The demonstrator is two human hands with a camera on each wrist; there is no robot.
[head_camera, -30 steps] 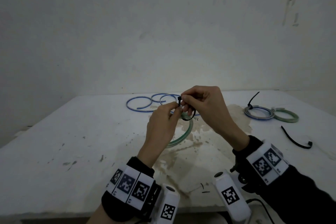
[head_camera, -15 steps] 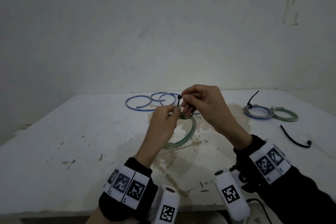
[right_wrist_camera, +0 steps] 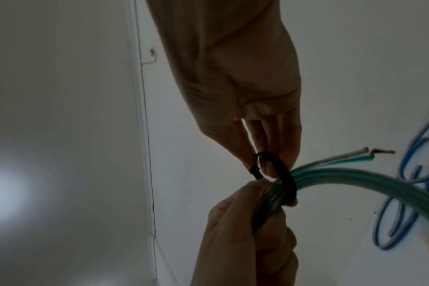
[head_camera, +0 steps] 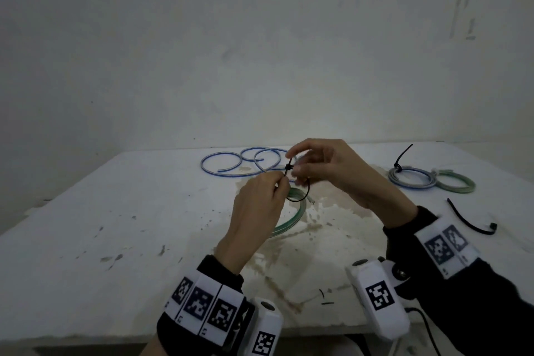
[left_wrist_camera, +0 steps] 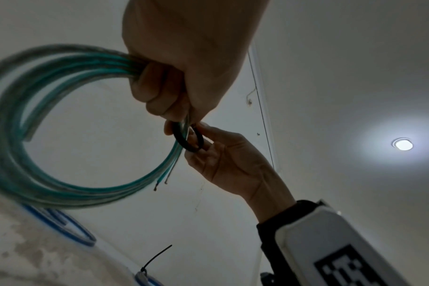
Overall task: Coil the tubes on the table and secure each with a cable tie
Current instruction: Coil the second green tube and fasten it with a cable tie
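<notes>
A coil of green tube (head_camera: 291, 220) hangs above the stained table (head_camera: 115, 225), gripped by my left hand (head_camera: 281, 182) near its top. A black cable tie (head_camera: 303, 196) loops loosely around the bundled turns beside that hand. My right hand (head_camera: 291, 166) pinches the tie at its head. In the left wrist view my left hand (left_wrist_camera: 169, 116) clutches the green coil (left_wrist_camera: 25, 135), with the cable tie (left_wrist_camera: 187, 141) just below. In the right wrist view my right hand (right_wrist_camera: 265, 166) pinches the cable tie (right_wrist_camera: 287, 181) around the green coil (right_wrist_camera: 355, 180). Two cut tube ends stick out past the tie.
A loose blue tube (head_camera: 228, 166) lies in open loops at the table's far middle. A tied grey-blue coil (head_camera: 410, 180) and a green coil (head_camera: 458, 185) lie at far right. A spare black cable tie (head_camera: 468, 220) lies near the right edge.
My right hand's fingers have spread a little while still pinching the tie, and the tie's head sits slightly lower. My left hand keeps its grip on the coil, barely shifted.
</notes>
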